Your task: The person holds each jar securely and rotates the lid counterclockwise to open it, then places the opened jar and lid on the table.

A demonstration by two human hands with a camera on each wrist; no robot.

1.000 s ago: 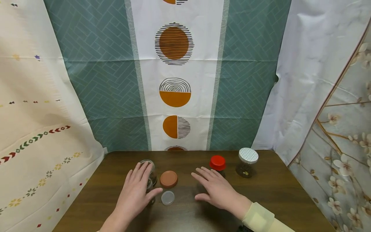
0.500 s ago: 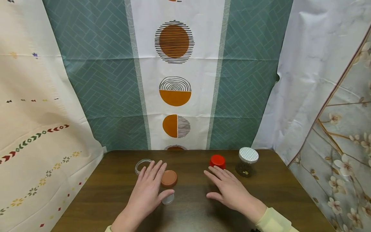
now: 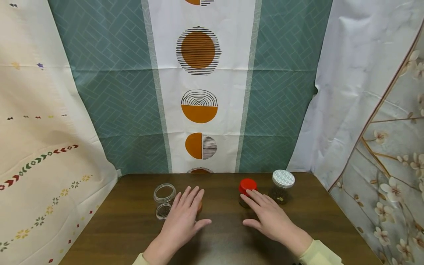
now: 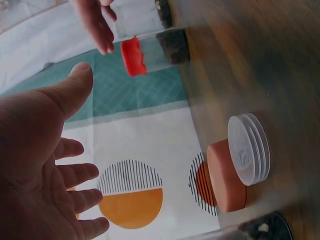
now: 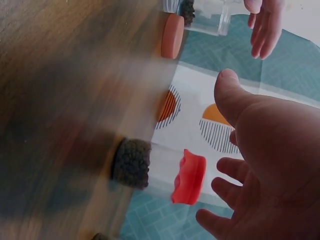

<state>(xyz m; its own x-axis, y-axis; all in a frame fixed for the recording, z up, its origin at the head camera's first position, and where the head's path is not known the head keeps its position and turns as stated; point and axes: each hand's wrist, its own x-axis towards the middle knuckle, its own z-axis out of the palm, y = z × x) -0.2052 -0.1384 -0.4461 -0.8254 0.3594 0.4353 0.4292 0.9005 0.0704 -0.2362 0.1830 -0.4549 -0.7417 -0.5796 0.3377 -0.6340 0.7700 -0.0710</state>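
Note:
My left hand (image 3: pixel 182 224), fingers spread and holding nothing, is held above the table. It partly covers an orange-brown lid (image 3: pixel 200 207); in the left wrist view that lid (image 4: pixel 225 175) lies beside a clear plastic lid (image 4: pixel 249 149), which the head view hides. Left of this hand stand two uncovered clear jars, a larger one (image 3: pixel 164 193) behind a smaller one (image 3: pixel 163 211) with dark contents. My right hand (image 3: pixel 273 221), also spread and holding nothing, is in front of a red-capped jar (image 3: pixel 247 185). The right wrist view shows dark grains (image 5: pixel 132 162) in this jar.
A clear jar with a white patterned lid (image 3: pixel 283 179) and dark contents stands at the back right. The brown wooden table (image 3: pixel 109 228) ends against a green and white patterned cloth (image 3: pixel 132 154). Further cloths hang along both sides.
Both hands have moved to the right, holding nothing. My left hand has gone from over the two uncovered jars to over the lids, and my right hand to in front of the red-capped jar.

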